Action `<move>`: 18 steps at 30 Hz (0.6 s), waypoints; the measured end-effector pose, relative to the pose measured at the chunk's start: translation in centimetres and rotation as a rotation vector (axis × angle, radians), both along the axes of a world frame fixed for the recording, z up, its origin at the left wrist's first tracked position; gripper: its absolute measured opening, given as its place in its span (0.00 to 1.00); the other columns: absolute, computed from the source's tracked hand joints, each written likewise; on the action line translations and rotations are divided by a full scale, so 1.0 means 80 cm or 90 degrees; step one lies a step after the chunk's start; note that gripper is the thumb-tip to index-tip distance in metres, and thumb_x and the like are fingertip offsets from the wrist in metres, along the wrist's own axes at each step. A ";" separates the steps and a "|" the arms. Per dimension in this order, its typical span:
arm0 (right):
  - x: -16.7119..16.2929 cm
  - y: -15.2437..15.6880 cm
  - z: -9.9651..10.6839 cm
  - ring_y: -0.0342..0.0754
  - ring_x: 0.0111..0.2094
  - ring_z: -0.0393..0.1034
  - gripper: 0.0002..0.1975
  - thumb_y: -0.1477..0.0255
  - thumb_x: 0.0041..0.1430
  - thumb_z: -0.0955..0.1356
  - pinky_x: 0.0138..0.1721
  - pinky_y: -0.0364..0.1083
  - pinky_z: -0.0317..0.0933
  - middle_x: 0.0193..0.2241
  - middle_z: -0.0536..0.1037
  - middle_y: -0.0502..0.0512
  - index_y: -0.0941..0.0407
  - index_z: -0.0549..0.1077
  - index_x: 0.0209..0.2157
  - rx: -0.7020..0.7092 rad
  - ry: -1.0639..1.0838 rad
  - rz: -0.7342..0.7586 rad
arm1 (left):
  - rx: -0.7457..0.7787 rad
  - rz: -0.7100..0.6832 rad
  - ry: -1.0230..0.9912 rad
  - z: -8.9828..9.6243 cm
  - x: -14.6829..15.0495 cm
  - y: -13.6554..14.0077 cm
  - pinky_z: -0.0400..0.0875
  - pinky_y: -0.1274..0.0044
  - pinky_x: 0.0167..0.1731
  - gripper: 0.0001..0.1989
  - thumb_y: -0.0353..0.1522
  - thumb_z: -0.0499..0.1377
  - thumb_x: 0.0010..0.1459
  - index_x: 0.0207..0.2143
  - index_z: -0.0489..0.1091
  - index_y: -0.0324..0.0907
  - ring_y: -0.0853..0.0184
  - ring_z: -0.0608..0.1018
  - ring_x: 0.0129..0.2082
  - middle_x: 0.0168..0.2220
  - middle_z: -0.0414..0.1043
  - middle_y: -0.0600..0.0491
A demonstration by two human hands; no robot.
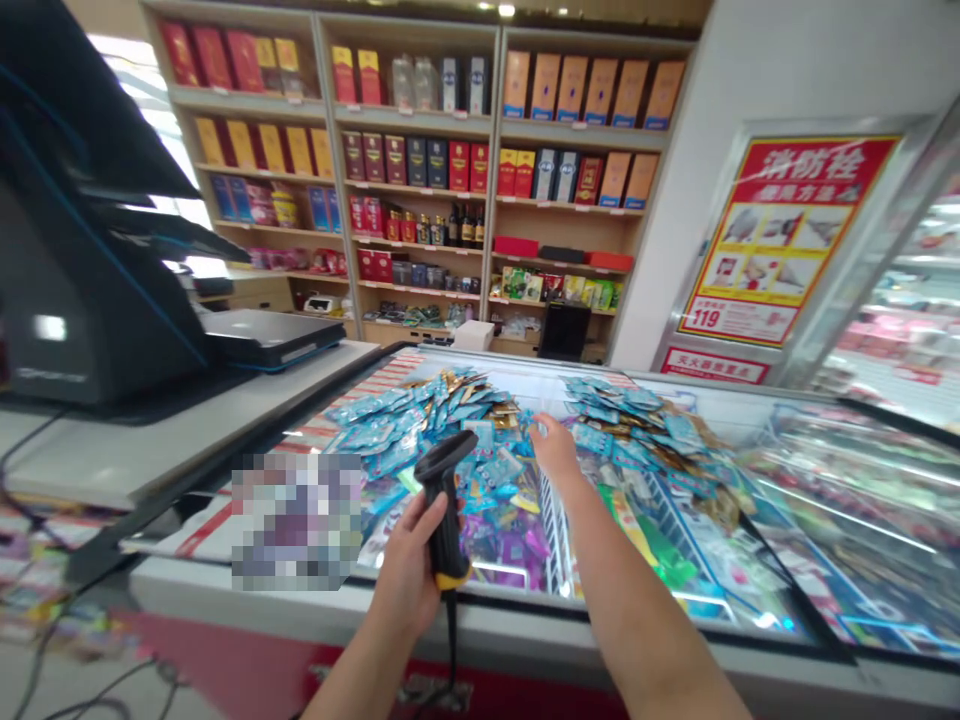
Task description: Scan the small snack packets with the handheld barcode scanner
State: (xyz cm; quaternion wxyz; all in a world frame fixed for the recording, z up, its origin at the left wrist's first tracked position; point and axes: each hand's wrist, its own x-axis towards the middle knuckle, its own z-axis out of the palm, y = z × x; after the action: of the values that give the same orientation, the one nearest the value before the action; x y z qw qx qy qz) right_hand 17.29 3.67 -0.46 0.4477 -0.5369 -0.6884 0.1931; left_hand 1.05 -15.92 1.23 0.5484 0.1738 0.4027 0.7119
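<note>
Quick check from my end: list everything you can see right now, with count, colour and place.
barcode scanner: one, black with yellow trim, corded, over the freezer's near edge
chest freezer: one, glass-topped, front centre
blue packets: many, piled inside the freezer
till terminal: one, black, on the counter at left
shelves: three bays, wooden, red, yellow and orange boxes, back wall
poster: one, red and yellow, right wall
left hand: grips the scanner handle
right hand: fingers touching packets at the freezer's middle
</note>
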 end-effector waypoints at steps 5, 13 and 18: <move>0.091 0.007 -0.003 0.62 0.56 0.57 0.22 0.71 0.56 0.63 0.53 0.57 0.53 0.54 0.68 0.65 0.58 0.68 0.53 -0.100 -0.248 -0.307 | -0.008 -0.027 -0.018 -0.014 0.013 0.011 0.71 0.81 0.20 0.17 0.30 0.64 0.47 0.42 0.71 0.40 0.69 0.77 0.25 0.31 0.75 0.51; 0.092 0.020 -0.007 0.64 0.54 0.58 0.22 0.57 0.55 0.64 0.50 0.60 0.52 0.53 0.68 0.63 0.52 0.72 0.48 -0.171 -0.295 -0.285 | -0.039 -0.070 -0.043 -0.017 0.023 0.020 0.72 0.79 0.18 0.14 0.29 0.60 0.53 0.43 0.69 0.38 0.69 0.77 0.23 0.31 0.74 0.49; 0.096 0.029 -0.008 0.62 0.52 0.62 0.25 0.63 0.43 0.73 0.49 0.56 0.55 0.46 0.73 0.60 0.52 0.71 0.46 -0.212 -0.199 -0.182 | -0.047 -0.071 -0.063 -0.017 0.021 0.022 0.72 0.80 0.18 0.13 0.29 0.60 0.53 0.42 0.70 0.37 0.69 0.77 0.22 0.30 0.74 0.50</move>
State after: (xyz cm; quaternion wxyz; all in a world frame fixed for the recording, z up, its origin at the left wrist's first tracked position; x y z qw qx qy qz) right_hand 24.93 5.98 -1.13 0.2644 -0.7181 -0.6252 0.1536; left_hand 2.70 -14.15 -0.16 0.6125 0.1399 0.3907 0.6728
